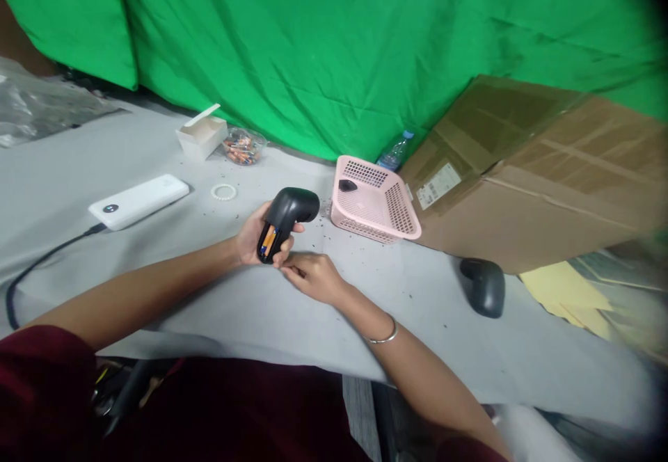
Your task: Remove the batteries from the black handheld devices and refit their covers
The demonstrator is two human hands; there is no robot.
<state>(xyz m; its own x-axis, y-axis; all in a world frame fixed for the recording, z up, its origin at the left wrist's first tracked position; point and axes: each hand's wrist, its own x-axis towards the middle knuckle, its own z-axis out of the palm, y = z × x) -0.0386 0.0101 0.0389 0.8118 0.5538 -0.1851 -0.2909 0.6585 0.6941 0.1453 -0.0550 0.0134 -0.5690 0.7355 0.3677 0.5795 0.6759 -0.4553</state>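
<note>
My left hand (249, 238) is wrapped round a dark grey handheld device (293, 204) with a rounded, angled head, held above the table. The handle's battery compartment is uncovered, and orange-and-blue batteries (269, 240) show inside. Close by the handle's lower end is my right hand (314, 276), its fingers drawn together; whatever they may hold is hidden. A second dark grey device (486, 288) of similar shape lies on the table to the right. Beyond my hands, a pink plastic basket (365, 227) contains a small black piece (347, 185).
A clear bowl of batteries (244, 147) stands beside an open white box (203, 138). Left are a white power bank (138, 202) with a cable and a beaded bracelet (224, 192). A large cardboard box (563, 204), a water bottle (396, 152) and yellow paper (561, 291) lie rightward.
</note>
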